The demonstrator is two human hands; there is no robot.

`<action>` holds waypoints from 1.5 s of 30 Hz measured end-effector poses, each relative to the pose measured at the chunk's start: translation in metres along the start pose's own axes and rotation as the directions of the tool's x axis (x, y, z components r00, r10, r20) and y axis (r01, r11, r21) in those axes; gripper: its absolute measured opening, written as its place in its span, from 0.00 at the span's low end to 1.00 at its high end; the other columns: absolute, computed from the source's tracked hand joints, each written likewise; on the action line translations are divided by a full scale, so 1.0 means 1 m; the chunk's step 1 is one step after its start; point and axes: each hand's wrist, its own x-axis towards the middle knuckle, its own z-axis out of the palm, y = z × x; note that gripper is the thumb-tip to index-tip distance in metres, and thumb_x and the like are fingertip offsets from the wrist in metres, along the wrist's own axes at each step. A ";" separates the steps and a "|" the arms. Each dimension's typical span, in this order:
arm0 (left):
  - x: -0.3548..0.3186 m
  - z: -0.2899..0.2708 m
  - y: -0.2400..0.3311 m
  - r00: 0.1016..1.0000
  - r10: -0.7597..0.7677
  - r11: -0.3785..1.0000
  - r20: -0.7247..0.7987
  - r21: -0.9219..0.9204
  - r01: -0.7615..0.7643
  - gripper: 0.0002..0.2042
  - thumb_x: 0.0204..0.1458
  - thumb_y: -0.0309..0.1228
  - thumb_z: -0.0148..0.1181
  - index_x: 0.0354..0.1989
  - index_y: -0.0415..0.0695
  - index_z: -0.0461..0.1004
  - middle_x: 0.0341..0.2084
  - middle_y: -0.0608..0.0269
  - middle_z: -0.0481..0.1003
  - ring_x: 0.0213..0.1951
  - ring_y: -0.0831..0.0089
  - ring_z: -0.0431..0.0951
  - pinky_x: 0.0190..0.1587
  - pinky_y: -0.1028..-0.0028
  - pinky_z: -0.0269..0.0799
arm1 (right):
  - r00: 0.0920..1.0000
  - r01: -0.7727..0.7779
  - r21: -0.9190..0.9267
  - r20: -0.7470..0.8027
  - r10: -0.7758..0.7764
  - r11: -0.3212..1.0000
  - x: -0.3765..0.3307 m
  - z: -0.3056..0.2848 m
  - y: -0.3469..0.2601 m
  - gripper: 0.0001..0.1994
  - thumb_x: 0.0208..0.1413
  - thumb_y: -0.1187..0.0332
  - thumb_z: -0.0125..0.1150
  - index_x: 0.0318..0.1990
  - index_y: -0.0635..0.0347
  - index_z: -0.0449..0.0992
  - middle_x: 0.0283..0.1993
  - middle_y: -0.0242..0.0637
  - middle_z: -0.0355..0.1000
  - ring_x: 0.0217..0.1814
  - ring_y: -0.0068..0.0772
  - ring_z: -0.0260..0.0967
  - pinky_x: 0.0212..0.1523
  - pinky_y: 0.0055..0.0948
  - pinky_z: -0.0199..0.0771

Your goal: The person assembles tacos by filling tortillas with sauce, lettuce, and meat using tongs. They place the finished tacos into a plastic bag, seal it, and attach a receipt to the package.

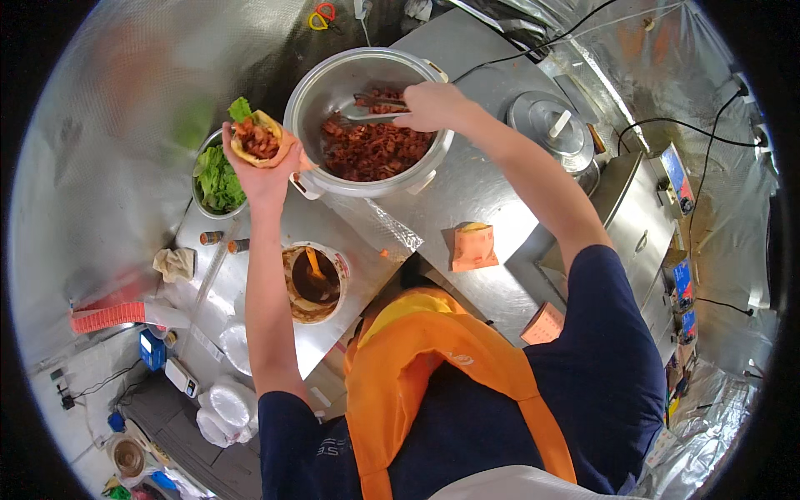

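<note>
My left hand (268, 185) is wrapped round a filled flatbread pocket (257, 140) in a paper sleeve, beside the left rim of the pot. Chopped brown meat fills its opening, and a green lettuce leaf sticks out at the top. Over the right side of the large pale pot (302, 100), my right hand (433, 107) is closed on metal tongs (379, 115). The tongs' tips reach into the chopped, sauced meat (367, 154), some of it between the arms. A bowl of lettuce (218, 182) stands just behind my left hand.
A sauce tub (340, 271) with an orange-handled utensil stands near my left forearm. Another wrapped flatbread (474, 247) lies on the metal counter (433, 208). A lidded metal pot (550, 125) is at the right. Further items are a cloth (174, 264) and scissors (321, 17).
</note>
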 end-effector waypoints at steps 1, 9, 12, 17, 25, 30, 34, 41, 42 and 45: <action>-0.002 0.000 0.010 1.000 -0.009 0.998 0.015 0.058 0.008 0.59 0.40 0.17 0.79 0.77 0.44 0.40 0.69 0.50 0.57 0.67 0.62 0.66 0.67 0.65 0.71 | 1.000 0.019 0.001 0.024 -0.019 1.000 0.019 0.013 -0.001 0.21 0.59 0.50 0.66 0.37 0.64 0.84 0.35 0.47 0.82 0.42 0.52 0.82 0.42 0.46 0.81; -0.020 0.000 0.013 0.999 -0.040 0.998 -0.006 0.041 0.041 0.62 0.40 0.18 0.79 0.78 0.43 0.35 0.68 0.49 0.59 0.65 0.62 0.67 0.66 0.65 0.71 | 0.984 0.124 -0.046 -0.121 -0.129 0.991 0.026 0.059 -0.012 0.12 0.58 0.60 0.67 0.39 0.60 0.85 0.35 0.47 0.81 0.42 0.52 0.80 0.43 0.47 0.80; -0.023 0.009 0.003 1.000 -0.008 0.997 -0.012 0.080 0.009 0.62 0.40 0.18 0.79 0.79 0.43 0.35 0.67 0.49 0.60 0.64 0.62 0.68 0.64 0.66 0.72 | 0.916 0.209 0.146 -0.374 -0.142 0.967 -0.026 0.028 0.014 0.13 0.61 0.57 0.64 0.40 0.58 0.84 0.33 0.47 0.80 0.41 0.53 0.79 0.43 0.48 0.78; -0.015 0.050 -0.011 0.999 0.039 0.999 0.010 0.019 -0.039 0.63 0.38 0.22 0.81 0.79 0.43 0.37 0.64 0.53 0.63 0.63 0.66 0.70 0.66 0.68 0.69 | 0.984 0.066 0.663 -0.169 0.064 0.746 -0.110 -0.042 -0.004 0.13 0.61 0.56 0.64 0.41 0.56 0.83 0.32 0.48 0.78 0.35 0.54 0.78 0.36 0.49 0.75; -0.013 0.094 -0.011 0.990 0.136 0.982 0.025 0.129 -0.138 0.57 0.38 0.21 0.80 0.76 0.42 0.45 0.61 0.54 0.66 0.60 0.65 0.72 0.65 0.67 0.69 | 0.862 0.256 0.188 -0.489 -0.136 0.948 -0.148 -0.029 -0.028 0.17 0.63 0.58 0.62 0.53 0.59 0.75 0.31 0.47 0.78 0.34 0.55 0.78 0.34 0.49 0.77; -0.021 0.103 -0.017 0.997 0.062 0.998 0.039 0.030 -0.063 0.53 0.39 0.21 0.79 0.73 0.39 0.48 0.61 0.54 0.67 0.60 0.65 0.72 0.65 0.67 0.70 | 0.865 0.244 0.068 -0.466 -0.186 0.967 -0.138 -0.020 -0.020 0.20 0.63 0.58 0.62 0.56 0.62 0.73 0.33 0.47 0.78 0.35 0.53 0.79 0.33 0.47 0.77; -0.020 0.093 -0.018 0.979 0.201 0.960 0.035 0.192 -0.204 0.54 0.39 0.21 0.79 0.74 0.41 0.47 0.61 0.52 0.66 0.63 0.64 0.70 0.65 0.66 0.70 | 0.855 0.254 0.043 -0.478 -0.203 0.966 -0.133 -0.024 -0.023 0.23 0.63 0.56 0.62 0.58 0.64 0.71 0.34 0.47 0.79 0.34 0.53 0.79 0.33 0.47 0.78; -0.027 0.037 -0.002 0.997 0.022 1.000 -0.078 -0.011 -0.023 0.50 0.44 0.14 0.70 0.74 0.42 0.44 0.59 0.51 0.66 0.59 0.65 0.72 0.62 0.68 0.73 | 0.858 0.219 0.088 -0.491 -0.149 0.972 -0.106 -0.037 -0.020 0.17 0.62 0.56 0.64 0.49 0.61 0.81 0.37 0.46 0.81 0.37 0.52 0.81 0.36 0.47 0.80; -0.033 0.030 0.005 0.998 0.008 0.999 -0.065 -0.045 -0.011 0.50 0.44 0.14 0.69 0.74 0.42 0.43 0.59 0.51 0.66 0.58 0.64 0.73 0.62 0.67 0.74 | 0.908 0.167 0.063 -0.399 -0.128 0.984 -0.092 -0.031 -0.014 0.17 0.62 0.56 0.64 0.47 0.62 0.81 0.37 0.47 0.81 0.38 0.52 0.81 0.37 0.47 0.80; -0.063 0.001 -0.008 0.996 -0.043 0.997 -0.073 0.057 0.048 0.53 0.43 0.15 0.71 0.76 0.42 0.40 0.60 0.51 0.66 0.58 0.64 0.74 0.60 0.65 0.75 | 0.986 0.059 -0.030 -0.154 -0.063 0.998 -0.041 -0.002 -0.001 0.15 0.60 0.57 0.66 0.41 0.62 0.83 0.38 0.48 0.82 0.41 0.52 0.81 0.40 0.47 0.81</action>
